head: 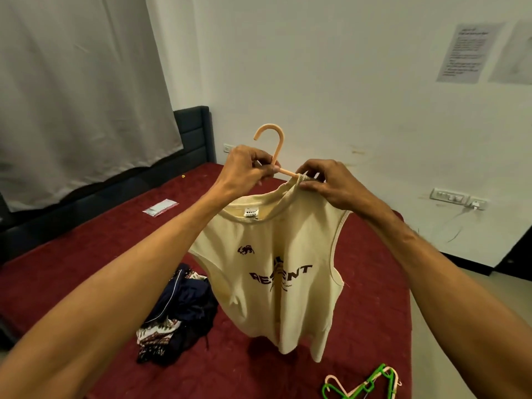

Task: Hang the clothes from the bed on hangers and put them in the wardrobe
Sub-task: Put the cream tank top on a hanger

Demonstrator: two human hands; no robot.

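A cream sleeveless top (pixel 276 272) with dark print hangs in the air above the dark red bed (pixel 86 254). A peach plastic hanger (pixel 275 145) sticks out of its neck, hook upward. My left hand (pixel 247 165) grips the hanger at the base of the hook. My right hand (pixel 325 180) pinches the top's shoulder strap over the hanger's arm. The rest of the hanger is hidden inside the fabric. A pile of dark and patterned clothes (pixel 178 315) lies on the bed below.
Green and pink spare hangers (pixel 365 384) lie at the bed's near right corner. A small plastic packet (pixel 160 207) rests on the bed further back. A grey curtain (pixel 72 82) hangs at left, a dark headboard (pixel 193 133) behind, white wall with sockets (pixel 457 198) at right.
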